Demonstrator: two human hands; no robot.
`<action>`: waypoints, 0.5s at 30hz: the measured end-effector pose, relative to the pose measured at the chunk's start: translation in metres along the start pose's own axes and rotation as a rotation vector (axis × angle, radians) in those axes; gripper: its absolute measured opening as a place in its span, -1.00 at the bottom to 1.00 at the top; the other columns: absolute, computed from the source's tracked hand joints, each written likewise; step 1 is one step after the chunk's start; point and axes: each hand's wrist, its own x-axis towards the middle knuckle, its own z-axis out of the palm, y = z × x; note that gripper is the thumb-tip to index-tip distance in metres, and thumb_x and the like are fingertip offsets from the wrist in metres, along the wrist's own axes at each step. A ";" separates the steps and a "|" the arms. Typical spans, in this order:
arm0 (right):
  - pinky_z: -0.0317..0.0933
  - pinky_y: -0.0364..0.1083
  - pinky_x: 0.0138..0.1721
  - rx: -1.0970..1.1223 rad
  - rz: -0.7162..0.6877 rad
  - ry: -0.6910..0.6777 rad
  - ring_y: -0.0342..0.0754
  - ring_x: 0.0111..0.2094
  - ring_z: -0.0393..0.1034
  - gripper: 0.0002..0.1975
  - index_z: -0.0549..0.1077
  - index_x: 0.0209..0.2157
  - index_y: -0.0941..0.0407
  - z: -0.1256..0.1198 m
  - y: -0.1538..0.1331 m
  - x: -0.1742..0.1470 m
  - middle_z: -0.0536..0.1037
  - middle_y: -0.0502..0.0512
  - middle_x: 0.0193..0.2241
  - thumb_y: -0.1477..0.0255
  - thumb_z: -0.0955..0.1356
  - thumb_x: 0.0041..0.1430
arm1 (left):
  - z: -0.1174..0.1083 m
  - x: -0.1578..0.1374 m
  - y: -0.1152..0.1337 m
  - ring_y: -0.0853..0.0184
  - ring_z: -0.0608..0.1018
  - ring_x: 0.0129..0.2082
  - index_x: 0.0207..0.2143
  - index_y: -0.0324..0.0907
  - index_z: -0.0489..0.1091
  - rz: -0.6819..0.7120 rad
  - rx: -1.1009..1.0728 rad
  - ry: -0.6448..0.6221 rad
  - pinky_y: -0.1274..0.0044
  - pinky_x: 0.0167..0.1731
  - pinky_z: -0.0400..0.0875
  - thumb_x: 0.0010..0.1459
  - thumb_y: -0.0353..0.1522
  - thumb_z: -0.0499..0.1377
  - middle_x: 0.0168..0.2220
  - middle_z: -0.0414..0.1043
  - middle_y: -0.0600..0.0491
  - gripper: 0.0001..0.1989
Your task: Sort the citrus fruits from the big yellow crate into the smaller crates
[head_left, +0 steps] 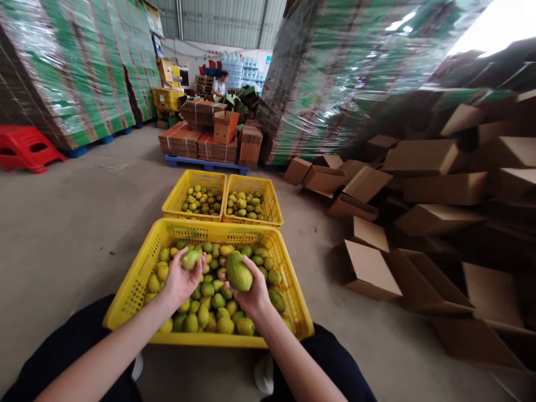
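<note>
A large yellow plastic crate [138, 279] full of green and yellow mangoes stands on the floor between my knees. My left hand [179, 282] holds a small green mango [191, 258] above the pile, palm up. My right hand [252, 293] grips a bigger green mango [238, 272] over the crate's middle. Both hands hover close together just above the fruit.
Two smaller yellow crates [200, 180] [251, 183] with mangoes sit just beyond. Open cardboard boxes [368, 271] lie heaped at the right. Wrapped pallets of flat cartons [75, 72] rise left and right. A red stool [25, 148] stands far left; a person [219, 85] sits at the back.
</note>
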 end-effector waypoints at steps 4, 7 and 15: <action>0.22 -0.19 -0.73 -0.052 0.048 -0.079 -0.07 -0.64 0.44 -0.68 0.50 -0.31 0.19 -0.001 0.001 -0.002 0.61 0.15 -0.46 0.22 0.40 -0.01 | -0.002 -0.003 0.000 0.37 0.47 -0.60 -0.21 -0.28 0.34 -0.111 0.134 -0.109 0.59 -0.63 0.47 0.28 -0.25 -0.07 -0.47 0.40 -0.04 -0.70; 0.15 -0.20 -0.78 -0.049 0.077 -0.091 -0.09 -0.69 0.41 -0.63 0.49 -0.29 0.18 -0.004 0.001 -0.001 0.61 0.15 -0.44 0.14 0.36 0.03 | -0.006 -0.002 -0.001 0.40 0.40 -0.67 -0.27 -0.26 0.35 -0.168 0.226 -0.152 0.60 -0.70 0.37 0.28 -0.21 -0.10 -0.53 0.35 -0.03 -0.65; 0.23 -0.18 -0.70 -0.068 0.028 -0.071 -0.08 -0.59 0.43 -0.65 0.46 -0.30 0.17 -0.002 -0.004 0.008 0.60 0.13 -0.45 0.15 0.40 0.06 | -0.007 0.006 -0.012 0.38 0.47 -0.63 -0.23 -0.20 0.39 -0.136 0.436 -0.135 0.59 -0.64 0.39 0.24 -0.28 0.06 -0.48 0.41 -0.01 -0.80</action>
